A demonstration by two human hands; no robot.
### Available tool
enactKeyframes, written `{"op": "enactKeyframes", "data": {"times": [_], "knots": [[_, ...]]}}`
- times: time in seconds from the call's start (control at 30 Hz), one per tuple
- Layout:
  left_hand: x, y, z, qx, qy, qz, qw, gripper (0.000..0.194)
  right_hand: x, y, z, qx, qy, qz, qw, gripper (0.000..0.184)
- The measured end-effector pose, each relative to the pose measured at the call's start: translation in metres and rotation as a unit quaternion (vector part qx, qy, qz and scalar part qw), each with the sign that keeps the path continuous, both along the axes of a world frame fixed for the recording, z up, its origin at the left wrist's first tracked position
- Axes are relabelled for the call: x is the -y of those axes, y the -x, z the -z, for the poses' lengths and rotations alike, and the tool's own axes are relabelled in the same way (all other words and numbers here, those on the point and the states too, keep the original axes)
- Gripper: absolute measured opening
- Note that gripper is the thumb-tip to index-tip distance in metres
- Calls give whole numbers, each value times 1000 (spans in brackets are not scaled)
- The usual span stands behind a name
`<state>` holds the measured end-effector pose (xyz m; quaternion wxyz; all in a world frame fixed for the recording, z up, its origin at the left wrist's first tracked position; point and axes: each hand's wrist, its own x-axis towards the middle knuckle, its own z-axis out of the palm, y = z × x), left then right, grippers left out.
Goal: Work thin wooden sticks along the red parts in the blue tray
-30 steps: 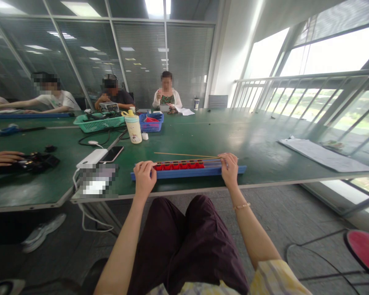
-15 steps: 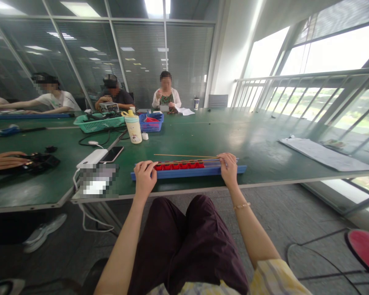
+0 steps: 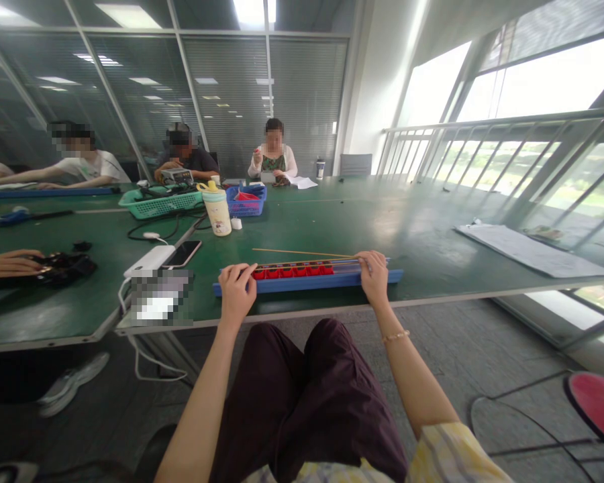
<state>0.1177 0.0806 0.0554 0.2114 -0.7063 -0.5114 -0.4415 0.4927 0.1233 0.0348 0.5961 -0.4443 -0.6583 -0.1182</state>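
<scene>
Left hand [image 3: 237, 293] clenched on blue rail [image 3: 307, 283] left end, near edge of desk [image 3: 407, 228]. Right hand [image 3: 373, 276] fingers closed at right end; whether on rail or thin sticks [image 3: 302, 253], cannot tell. Sticks lie along red blocks [image 3: 289, 272]. Step, I judge: steadying rail; next calls for sticks seated evenly.

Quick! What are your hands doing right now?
Left hand: closed, curled over the end of the blue holder.
Right hand: closed, pinching thin wooden sticks.

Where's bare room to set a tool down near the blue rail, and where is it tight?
Bare green tabletop lies behind the blue rail and right of the right hand, up to the paper sheet. It is crowded left of the left hand: a power bank, a phone and a blurred object.
</scene>
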Motion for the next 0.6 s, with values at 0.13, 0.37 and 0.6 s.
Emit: {"op": "enactKeyframes", "data": {"times": [0.13, 0.37, 0.6], "knots": [[0, 0, 0, -1, -7, 2, 1000, 33, 0, 0, -1, 0, -2, -2, 1000, 24], [0, 0, 1, 6, -3, 4, 1000, 34, 1, 0, -1, -3, -4, -3, 1000, 24], [1, -1, -1, 11, 7, 7, 1000, 34, 1, 0, -2, 3, -3, -5, 1000, 24]]}}
